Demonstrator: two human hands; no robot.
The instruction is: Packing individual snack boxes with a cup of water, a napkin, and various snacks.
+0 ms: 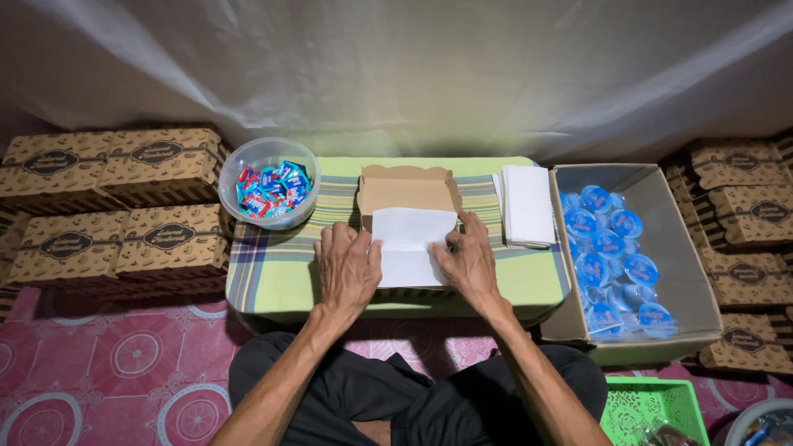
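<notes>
An open brown cardboard box (407, 188) stands on a low table with a green striped cloth (273, 272). A white paper sheet (410, 244) lies folded into the box and over its front edge. My left hand (347, 266) rests flat at the sheet's left edge, fingers on the box's left side. My right hand (469, 260) presses the sheet's right edge with its fingertips. Both hands touch the paper and box; neither lifts anything.
A clear bowl of small wrapped sweets (269, 183) sits at the table's left corner. A stack of white paper sheets (527, 206) lies on the right. A carton of blue-lidded cups (615, 256) stands right of the table. Closed patterned boxes (116, 206) are stacked left and right (747, 215). A green basket (652, 409) is near my knee.
</notes>
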